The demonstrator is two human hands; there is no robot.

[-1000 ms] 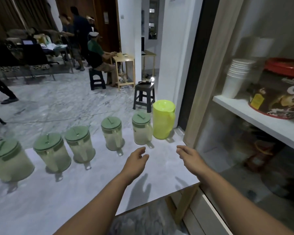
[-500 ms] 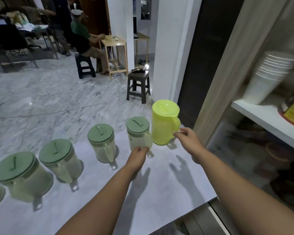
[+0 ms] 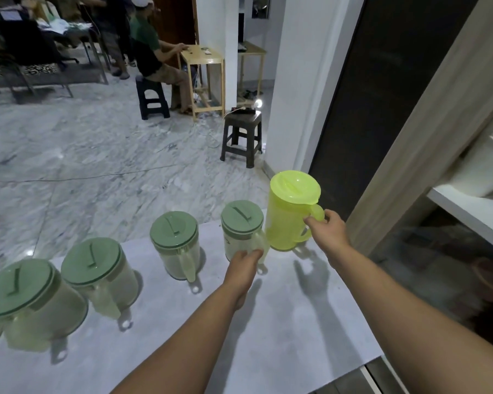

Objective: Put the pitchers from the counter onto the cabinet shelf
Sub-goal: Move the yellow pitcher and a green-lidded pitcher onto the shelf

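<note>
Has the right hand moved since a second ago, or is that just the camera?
Yes. The right hand has gone forward across the counter to the yellow pitcher and now grips its handle; earlier it hovered open, well short of it.

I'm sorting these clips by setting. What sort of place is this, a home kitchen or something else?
Probably a shared hall or communal room with a pantry corner, not a plain home kitchen. A row of pitchers stands on a marble-look counter, a cabinet shelf is alongside, and people sit at small tables on stools across an open marble floor.
</note>
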